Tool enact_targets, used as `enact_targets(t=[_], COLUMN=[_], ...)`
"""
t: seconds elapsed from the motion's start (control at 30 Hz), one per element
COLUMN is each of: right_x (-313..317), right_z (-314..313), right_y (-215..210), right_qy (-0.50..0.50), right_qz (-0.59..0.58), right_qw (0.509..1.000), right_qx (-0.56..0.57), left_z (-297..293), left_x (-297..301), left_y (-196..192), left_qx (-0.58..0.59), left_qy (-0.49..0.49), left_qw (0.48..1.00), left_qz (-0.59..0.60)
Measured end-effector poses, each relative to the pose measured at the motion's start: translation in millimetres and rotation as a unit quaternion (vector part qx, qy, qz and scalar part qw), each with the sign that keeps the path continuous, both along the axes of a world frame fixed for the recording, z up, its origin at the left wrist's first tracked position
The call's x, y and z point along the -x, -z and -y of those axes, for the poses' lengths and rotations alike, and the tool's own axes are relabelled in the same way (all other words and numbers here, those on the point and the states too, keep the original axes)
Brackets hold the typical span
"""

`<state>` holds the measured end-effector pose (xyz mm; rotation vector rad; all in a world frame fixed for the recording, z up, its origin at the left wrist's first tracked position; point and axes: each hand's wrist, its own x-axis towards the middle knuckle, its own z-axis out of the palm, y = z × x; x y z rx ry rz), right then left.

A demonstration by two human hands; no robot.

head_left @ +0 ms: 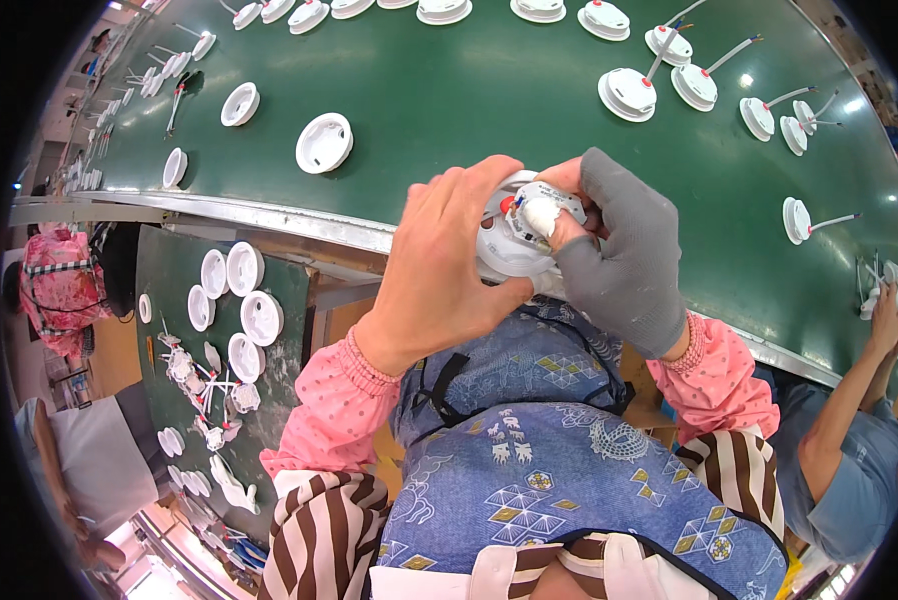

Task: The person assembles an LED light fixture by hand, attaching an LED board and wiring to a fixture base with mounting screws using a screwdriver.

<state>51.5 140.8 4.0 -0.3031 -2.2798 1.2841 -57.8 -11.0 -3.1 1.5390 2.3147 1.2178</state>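
A white round housing [504, 256] is held up over the near edge of the green table [439, 110], a small circuit module [551, 192] at its upper right. The left hand [449, 262], at 9 o'clock, curves half-open around the housing's rim; the gloved right hand [624, 250], at 3, pinches the module, its taped thumb [541, 216] on top. At 10 o'clock lies another white cup [324, 142]; at 1, a cabled disc [627, 95].

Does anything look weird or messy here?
Yes, a bit. On the lower-left table, small white parts lie jumbled, unlike the white cups grouped beside them. Also, only the right hand wears a grey glove; the left hand is bare. I see no spill.
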Motion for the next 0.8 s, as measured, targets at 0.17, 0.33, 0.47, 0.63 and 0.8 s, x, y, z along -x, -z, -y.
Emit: enact_targets(t=[0.17, 0.33, 0.47, 0.63, 0.8], right_x=[2.0, 4.2, 0.2, 0.1, -4.6], right_z=[7.9, 5.0, 6.0, 8.4, 1.0], right_y=[-8.0, -8.2, -16.5, -16.1, -4.7], right_qy=[-0.015, -0.063, -0.089, -0.085, -0.155], right_qz=[-0.009, -0.015, -0.001, -0.092, -0.184], right_qw=[0.998, 0.995, 0.974, 0.923, 0.855], right_qx=[-0.066, -0.072, -0.209, -0.363, -0.459], left_z=[0.6, 5.4, 12.0, 14.2, 20.4], left_x=[-8.2, -8.8, -5.5, -4.4, -6.4], left_y=[8.9, 9.5, 11.0, 5.6, -7.4], left_qx=[-0.077, -0.098, -0.087, -0.082, -0.015], left_qy=[-0.022, -0.007, 0.018, 0.038, 0.056], left_qw=[0.996, 0.995, 0.994, 0.981, 0.948], left_qz=[0.043, 0.005, 0.071, 0.173, 0.313])
